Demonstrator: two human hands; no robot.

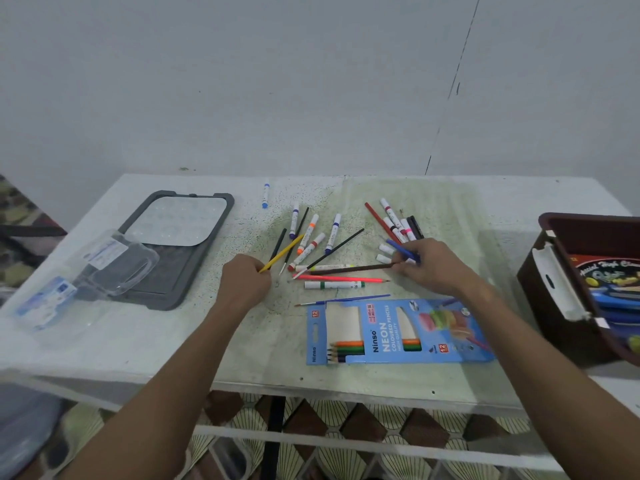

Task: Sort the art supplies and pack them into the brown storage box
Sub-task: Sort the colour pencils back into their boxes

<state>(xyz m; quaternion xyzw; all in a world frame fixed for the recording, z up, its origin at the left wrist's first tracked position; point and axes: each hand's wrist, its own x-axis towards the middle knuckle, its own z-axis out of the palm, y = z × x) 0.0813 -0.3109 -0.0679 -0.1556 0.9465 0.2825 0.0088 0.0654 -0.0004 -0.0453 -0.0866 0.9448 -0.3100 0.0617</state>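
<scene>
Your left hand [246, 279] has its grip closed around the lower end of a thin yellow pencil [282, 252], which points up and to the right over the white bench [166, 344]. Your right hand [431, 266] pinches a blue pencil [401, 250] and the end of a long dark brown pencil [351, 269] together. Loose white felt markers with coloured caps [313, 242] lie scattered between both hands. A blue flat box of neon coloured pencils [398, 331] lies just below them. The brown plastic storage box [547, 292] stands at the right edge of the bench, already with some packs inside.
</scene>
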